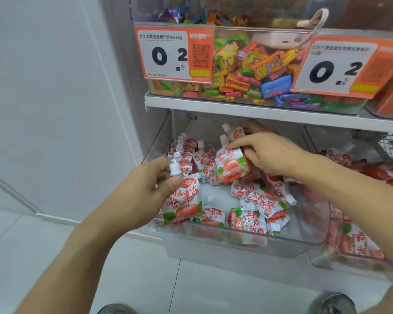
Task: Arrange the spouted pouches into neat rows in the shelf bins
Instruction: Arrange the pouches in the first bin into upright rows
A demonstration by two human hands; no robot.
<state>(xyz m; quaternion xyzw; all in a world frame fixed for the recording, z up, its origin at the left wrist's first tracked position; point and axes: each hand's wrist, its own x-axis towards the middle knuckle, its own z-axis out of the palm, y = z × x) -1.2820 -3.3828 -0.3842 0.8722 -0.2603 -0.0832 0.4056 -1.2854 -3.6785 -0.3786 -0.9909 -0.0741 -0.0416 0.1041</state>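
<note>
I'm looking at a white shop shelf (236, 107) against a pale wall, with a grey tiled floor (55, 245) below. On the lower level sits a clear plastic bin (236, 244) of red-and-white strawberry spouted pouches (256, 207) with white caps; at its 10 o'clock corner a few stand in a row (186, 152), while those toward 5 o'clock lie jumbled. My left hand (145, 189), at 8 o'clock of the bin, holds one upright pouch (183, 202), thumb and fingers (175, 183) pinching just under its white cap. My right hand (266, 152), at 12 o'clock, has its fingers curled round another pouch (233, 165), tilted above the pile. A second clear bin (349, 257) at 3 o'clock holds more pouches. Above, a clear bin of bright wrapped candies (247, 64) carries two orange price tags (175, 53).
</note>
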